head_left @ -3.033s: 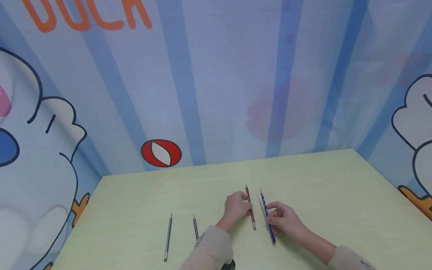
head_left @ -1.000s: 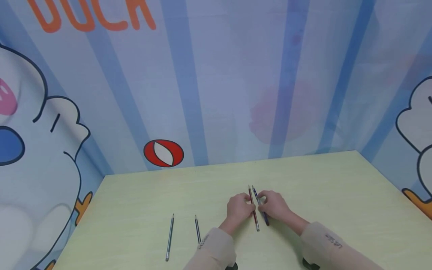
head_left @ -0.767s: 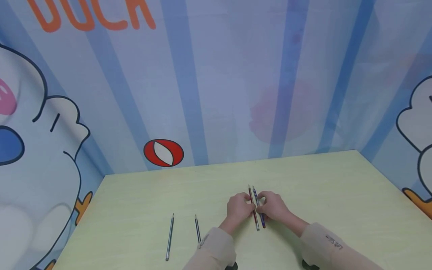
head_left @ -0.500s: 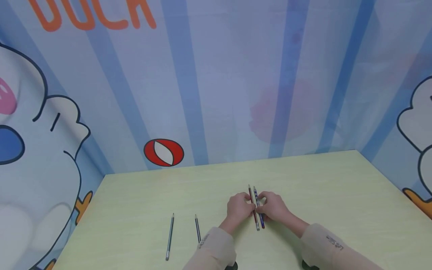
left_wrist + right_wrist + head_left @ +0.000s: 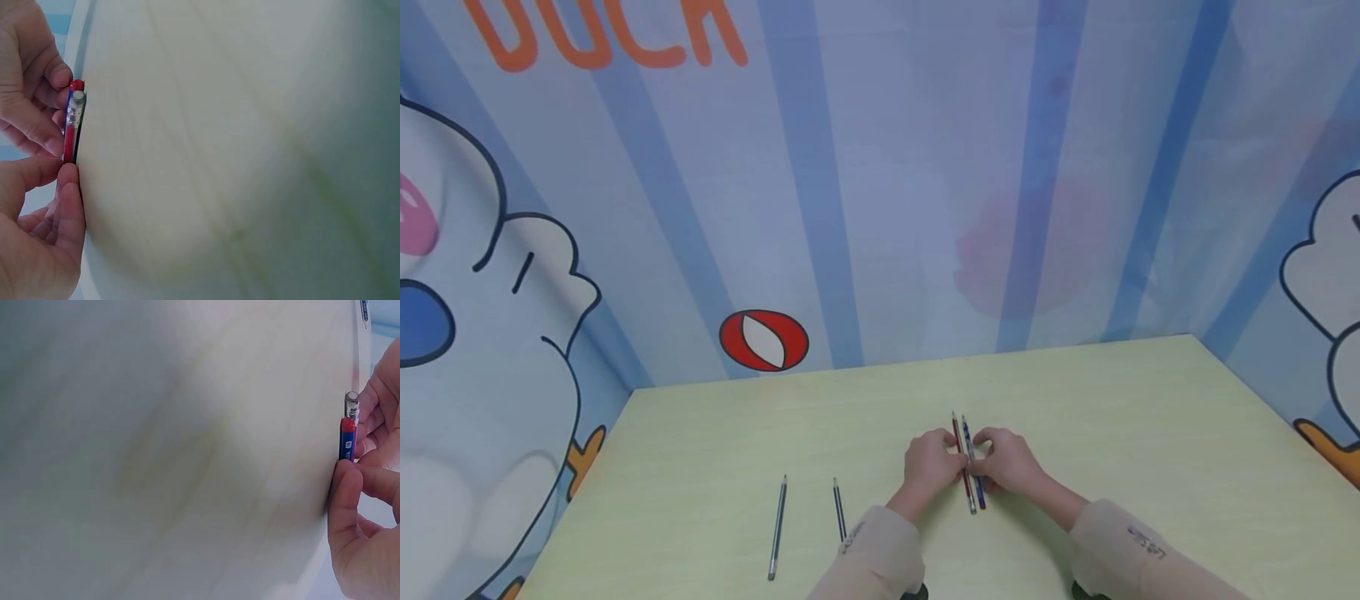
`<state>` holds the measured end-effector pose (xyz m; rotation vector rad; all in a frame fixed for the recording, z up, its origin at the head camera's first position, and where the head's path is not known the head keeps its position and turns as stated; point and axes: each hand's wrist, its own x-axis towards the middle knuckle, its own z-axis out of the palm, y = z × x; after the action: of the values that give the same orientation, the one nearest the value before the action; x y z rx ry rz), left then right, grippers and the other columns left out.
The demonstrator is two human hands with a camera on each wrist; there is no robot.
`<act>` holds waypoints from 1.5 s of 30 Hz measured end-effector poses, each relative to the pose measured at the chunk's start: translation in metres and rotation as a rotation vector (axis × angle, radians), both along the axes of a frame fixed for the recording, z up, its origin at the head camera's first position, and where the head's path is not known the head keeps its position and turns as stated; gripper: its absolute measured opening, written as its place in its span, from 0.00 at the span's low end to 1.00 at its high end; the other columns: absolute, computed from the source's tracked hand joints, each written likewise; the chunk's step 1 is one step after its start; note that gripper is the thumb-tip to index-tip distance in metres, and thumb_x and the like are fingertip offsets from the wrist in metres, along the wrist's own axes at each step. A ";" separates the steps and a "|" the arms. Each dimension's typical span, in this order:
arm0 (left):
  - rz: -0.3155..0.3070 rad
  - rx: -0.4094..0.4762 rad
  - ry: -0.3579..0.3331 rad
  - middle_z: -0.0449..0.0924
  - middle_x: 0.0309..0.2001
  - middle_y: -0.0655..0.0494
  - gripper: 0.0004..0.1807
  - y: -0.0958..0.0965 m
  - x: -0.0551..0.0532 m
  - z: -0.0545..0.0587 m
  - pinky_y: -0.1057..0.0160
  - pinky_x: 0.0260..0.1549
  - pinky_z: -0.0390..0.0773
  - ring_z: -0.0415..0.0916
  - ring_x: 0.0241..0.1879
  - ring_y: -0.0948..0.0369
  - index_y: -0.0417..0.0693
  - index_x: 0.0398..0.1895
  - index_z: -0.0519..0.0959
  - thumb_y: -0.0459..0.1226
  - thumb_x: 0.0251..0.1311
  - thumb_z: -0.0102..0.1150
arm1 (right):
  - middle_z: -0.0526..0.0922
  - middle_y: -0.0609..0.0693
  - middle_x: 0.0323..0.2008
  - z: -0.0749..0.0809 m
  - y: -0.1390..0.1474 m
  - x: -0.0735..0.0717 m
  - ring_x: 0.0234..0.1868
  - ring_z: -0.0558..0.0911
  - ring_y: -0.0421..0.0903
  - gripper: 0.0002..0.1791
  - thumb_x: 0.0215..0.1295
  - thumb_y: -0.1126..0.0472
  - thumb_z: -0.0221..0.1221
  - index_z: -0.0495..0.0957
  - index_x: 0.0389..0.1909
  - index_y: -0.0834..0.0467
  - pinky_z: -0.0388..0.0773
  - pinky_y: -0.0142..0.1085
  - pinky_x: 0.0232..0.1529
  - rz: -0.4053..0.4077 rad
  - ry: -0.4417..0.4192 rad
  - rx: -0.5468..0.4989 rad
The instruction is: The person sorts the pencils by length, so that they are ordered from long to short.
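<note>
Near the middle of the table, two pencils lie side by side, tips pointing to the far edge. My left hand (image 5: pixel 932 460) pinches the red pencil (image 5: pixel 971 500), whose silver ferrule and eraser show in the left wrist view. From the other side, my right hand (image 5: pixel 1009 461) pinches a patterned blue pencil (image 5: pixel 981 498) between thumb and fingers. That blue pencil has a red butt end (image 5: pixel 347 425) in the right wrist view. Only a narrow gap shows between the two tips in the head view. Fingers cover the middle of both shafts.
A greenish pencil (image 5: pixel 778 529) lies to the left on the pale yellow-green table (image 5: pixel 700 450). Closer in, a dark pencil (image 5: pixel 839 508) is partly hidden by the left sleeve (image 5: pixel 876 550). A printed cartoon backdrop (image 5: pixel 910 208) rises behind the table's far edge.
Over the three seconds, my right hand has brought the blue pencil leftward to the red one. Its slant has since turned nearly parallel to the red pencil. My left hand has stayed almost still.
</note>
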<state>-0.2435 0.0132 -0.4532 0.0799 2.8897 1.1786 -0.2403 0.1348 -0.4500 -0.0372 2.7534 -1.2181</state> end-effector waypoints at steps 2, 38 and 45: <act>0.000 -0.007 0.008 0.75 0.12 0.59 0.15 -0.001 0.000 -0.001 0.71 0.20 0.64 0.68 0.17 0.65 0.40 0.36 0.78 0.37 0.44 0.63 | 0.75 0.50 0.11 0.001 0.000 0.001 0.09 0.72 0.41 0.18 0.47 0.67 0.62 0.73 0.41 0.67 0.70 0.32 0.14 0.004 -0.002 -0.002; -0.247 0.171 -0.177 0.79 0.27 0.57 0.15 -0.132 0.060 0.026 0.65 0.22 0.71 0.74 0.25 0.63 0.42 0.43 0.75 0.38 0.52 0.56 | 0.75 0.51 0.29 0.027 -0.026 0.057 0.24 0.75 0.41 0.19 0.49 0.69 0.59 0.71 0.44 0.69 0.76 0.36 0.20 0.354 -0.124 -0.372; -0.177 0.134 -0.113 0.79 0.30 0.55 0.16 -0.172 0.065 0.029 0.65 0.26 0.72 0.74 0.29 0.63 0.41 0.43 0.75 0.37 0.51 0.57 | 0.76 0.56 0.34 0.026 -0.049 0.058 0.27 0.76 0.41 0.18 0.49 0.68 0.59 0.72 0.43 0.69 0.76 0.35 0.20 0.407 -0.088 -0.374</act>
<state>-0.1781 -0.1585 -0.4239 0.2571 2.6418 1.2970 -0.1822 0.0855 -0.4243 -0.5361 2.2509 -1.5361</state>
